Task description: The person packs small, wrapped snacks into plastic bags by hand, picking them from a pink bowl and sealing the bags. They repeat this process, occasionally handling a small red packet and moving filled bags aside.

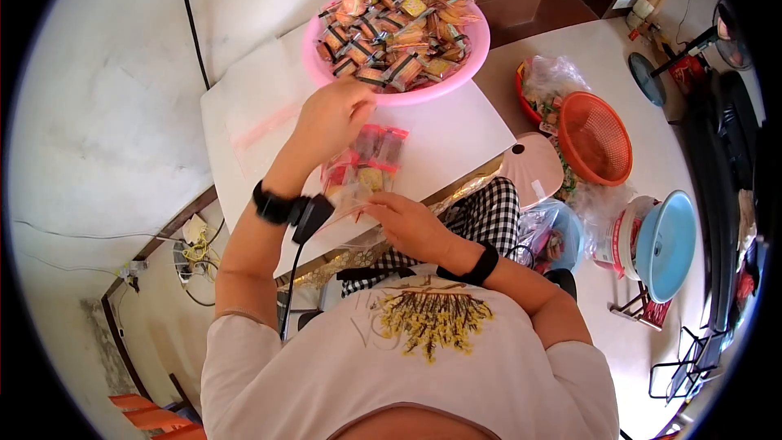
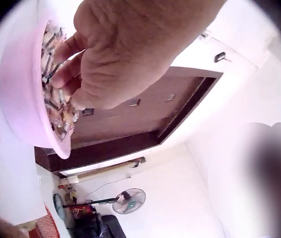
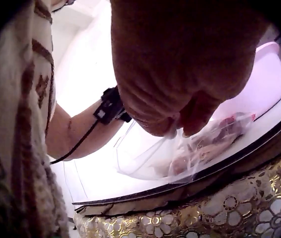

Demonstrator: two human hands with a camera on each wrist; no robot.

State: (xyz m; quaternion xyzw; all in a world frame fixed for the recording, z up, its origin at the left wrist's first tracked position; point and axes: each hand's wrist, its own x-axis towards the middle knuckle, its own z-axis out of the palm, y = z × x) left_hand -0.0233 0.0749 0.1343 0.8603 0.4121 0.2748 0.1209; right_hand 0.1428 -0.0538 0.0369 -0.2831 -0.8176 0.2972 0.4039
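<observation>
Bag's pinched by the right hand's [image 1: 411, 231] fingers, mid-frame; some wrapped packs [image 1: 379, 151] are seen through the clear bag [image 1: 349, 197], over the white bench [image 1: 456, 134]. Left hand's [image 1: 330, 121] fingers are bent by the pink basin [image 1: 481, 45], upper middle; grip can't be told.

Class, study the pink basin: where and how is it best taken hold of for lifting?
Probably two-handed, coming in from its left and right sides, fingers under the rim of the pink basin and thumbs on top. The rim flares outward, offering a lip on both sides. From above looks worse: wrapped snacks are heaped high inside.
</observation>
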